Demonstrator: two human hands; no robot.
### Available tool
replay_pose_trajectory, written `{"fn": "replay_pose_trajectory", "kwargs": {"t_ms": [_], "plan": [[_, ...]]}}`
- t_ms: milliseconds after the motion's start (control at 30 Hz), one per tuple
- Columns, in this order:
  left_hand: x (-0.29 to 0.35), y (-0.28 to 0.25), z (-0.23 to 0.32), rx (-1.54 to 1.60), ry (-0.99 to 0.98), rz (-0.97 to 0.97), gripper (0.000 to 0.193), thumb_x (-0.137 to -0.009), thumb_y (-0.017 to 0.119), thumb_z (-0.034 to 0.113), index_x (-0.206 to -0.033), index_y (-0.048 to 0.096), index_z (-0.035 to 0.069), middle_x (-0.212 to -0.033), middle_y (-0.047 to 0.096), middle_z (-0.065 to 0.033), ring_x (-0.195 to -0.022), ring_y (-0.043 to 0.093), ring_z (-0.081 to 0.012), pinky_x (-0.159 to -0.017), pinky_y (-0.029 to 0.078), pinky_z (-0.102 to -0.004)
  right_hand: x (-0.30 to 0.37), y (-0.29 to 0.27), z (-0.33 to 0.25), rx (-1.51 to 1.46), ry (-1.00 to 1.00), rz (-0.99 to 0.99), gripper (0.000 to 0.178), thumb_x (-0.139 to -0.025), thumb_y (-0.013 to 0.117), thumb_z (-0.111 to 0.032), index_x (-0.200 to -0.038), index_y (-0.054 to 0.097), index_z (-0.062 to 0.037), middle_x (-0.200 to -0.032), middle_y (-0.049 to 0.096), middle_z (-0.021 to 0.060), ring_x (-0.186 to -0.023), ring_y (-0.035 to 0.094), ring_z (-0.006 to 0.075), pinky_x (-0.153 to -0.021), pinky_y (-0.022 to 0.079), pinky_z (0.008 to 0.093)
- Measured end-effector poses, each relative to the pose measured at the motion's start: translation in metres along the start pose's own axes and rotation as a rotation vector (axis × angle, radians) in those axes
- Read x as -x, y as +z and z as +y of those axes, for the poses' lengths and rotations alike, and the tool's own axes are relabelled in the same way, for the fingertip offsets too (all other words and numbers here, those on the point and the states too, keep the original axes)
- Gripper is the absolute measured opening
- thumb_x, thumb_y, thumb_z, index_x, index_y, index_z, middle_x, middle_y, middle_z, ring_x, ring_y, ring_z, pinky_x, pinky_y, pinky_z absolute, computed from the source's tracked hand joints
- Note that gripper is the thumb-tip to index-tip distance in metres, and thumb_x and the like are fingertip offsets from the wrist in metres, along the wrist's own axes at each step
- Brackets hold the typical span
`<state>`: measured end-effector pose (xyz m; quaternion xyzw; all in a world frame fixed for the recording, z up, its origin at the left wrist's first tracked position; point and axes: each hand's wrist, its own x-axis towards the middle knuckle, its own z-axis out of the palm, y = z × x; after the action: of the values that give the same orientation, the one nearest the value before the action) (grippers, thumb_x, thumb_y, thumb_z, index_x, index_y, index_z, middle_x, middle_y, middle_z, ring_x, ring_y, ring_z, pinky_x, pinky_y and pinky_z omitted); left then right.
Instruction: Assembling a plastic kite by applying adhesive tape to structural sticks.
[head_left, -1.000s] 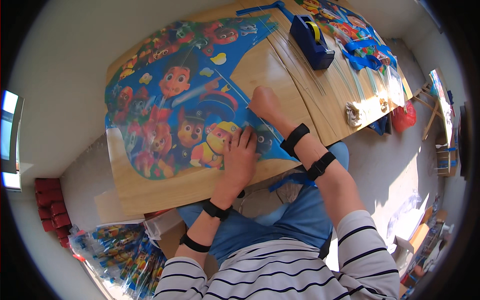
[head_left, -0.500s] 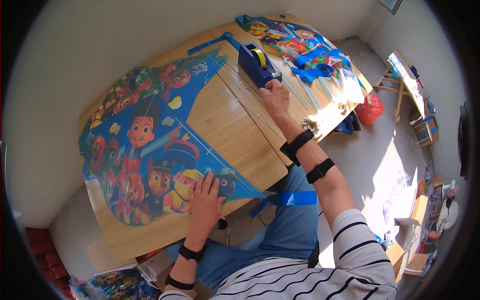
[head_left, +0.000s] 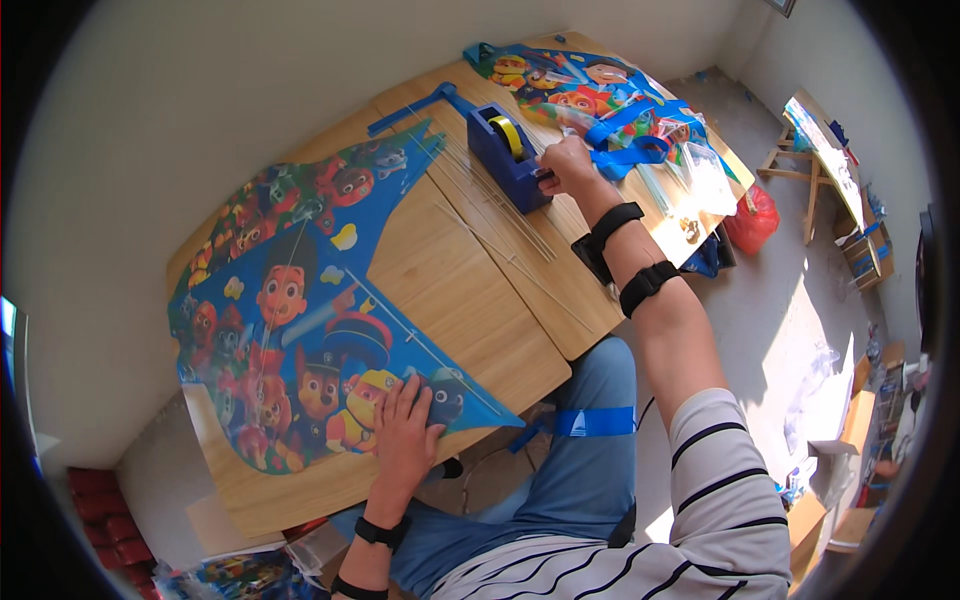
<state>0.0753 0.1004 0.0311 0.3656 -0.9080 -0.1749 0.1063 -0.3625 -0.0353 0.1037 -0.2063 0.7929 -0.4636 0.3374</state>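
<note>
Two wooden boards, set edge to edge, make up the table (head_left: 470, 300), the largest thing here. Over its left half lies a big blue printed sheet (head_left: 300, 335), covered in cartoon figures, its pointed near corner at the table's edge, by the person's right knee. More printed sheets (head_left: 560, 80) lie at the far end, with loops of blue ribbon (head_left: 630, 150) on their right part. A red bag (head_left: 752, 220) sits past the table's right side. Near the middle of the far board stands the dark blue tape dispenser (head_left: 512, 178). The left hand (head_left: 405, 425) rests flat on the printed sheet near its lower edge — fingers stretched out and slightly spread, gripping nothing. The right hand (head_left: 567, 168) is at the dispenser's near end, fingers curled in; whether they pinch any tape I cannot tell. A blue strip (head_left: 597, 422) crosses the right trouser leg. Thin rods (head_left: 512, 259) lie loose beside the dispenser, and another thin rod (head_left: 411, 333) runs along the sheet's right edge. Smallest is the yellow tape roll (head_left: 507, 135) — seated in the dispenser.
</note>
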Motion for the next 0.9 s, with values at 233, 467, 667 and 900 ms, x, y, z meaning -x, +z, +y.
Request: {"fn": "replay_pose_trajectory", "kwargs": {"t_ms": [233, 467, 667, 900], "plan": [[-0.001, 0.001, 0.001, -0.016, -0.013, 0.020, 0.057, -0.073, 0.073, 0.017, -0.126, 0.056, 0.004, -0.142, 0.045, -0.0125, -0.134, 0.037, -0.0339, -0.112, 0.024, -0.0485, 0.000, -0.016, 0.045, -0.393, -0.164, -0.164, 0.027, -0.084, 0.062, -0.003, -0.107, 0.052, 0.0074, -0.094, 0.062, 0.0203, -0.068, 0.068, 0.0335, -0.067, 0.060, 0.0486], [-0.001, -0.001, 0.004, 0.008, -0.014, 0.035, 0.057, -0.071, 0.074, 0.010, -0.125, 0.057, 0.003, -0.141, 0.046, -0.0137, -0.132, 0.039, -0.0367, -0.110, 0.029, -0.0483, 0.028, 0.002, 0.091, -1.268, 0.215, -0.272, 0.019, -0.089, 0.059, -0.004, -0.101, 0.047, 0.0038, -0.101, 0.056, 0.0194, -0.095, 0.064, 0.0352, -0.086, 0.057, 0.0496], [-0.002, -0.003, 0.004, 0.019, -0.013, 0.028, 0.055, -0.073, 0.073, 0.012, -0.125, 0.057, 0.003, -0.141, 0.046, -0.0134, -0.132, 0.038, -0.0352, -0.111, 0.027, -0.0471, 0.036, 0.005, 0.088, -1.274, 0.248, -0.211, 0.019, -0.087, 0.058, 0.001, -0.101, 0.046, 0.0026, -0.099, 0.056, 0.0192, -0.086, 0.065, 0.0303, -0.085, 0.057, 0.0478], [-0.003, -0.003, 0.006, 0.035, -0.011, 0.024, 0.055, -0.074, 0.072, 0.014, -0.126, 0.056, 0.004, -0.141, 0.046, -0.0127, -0.134, 0.037, -0.0327, -0.112, 0.025, -0.0469, 0.009, 0.015, 0.088, -1.322, 0.304, -0.179, 0.016, -0.086, 0.059, 0.002, -0.099, 0.048, 0.0022, -0.087, 0.060, 0.0146, -0.075, 0.065, 0.0250, -0.078, 0.058, 0.0445]]}}
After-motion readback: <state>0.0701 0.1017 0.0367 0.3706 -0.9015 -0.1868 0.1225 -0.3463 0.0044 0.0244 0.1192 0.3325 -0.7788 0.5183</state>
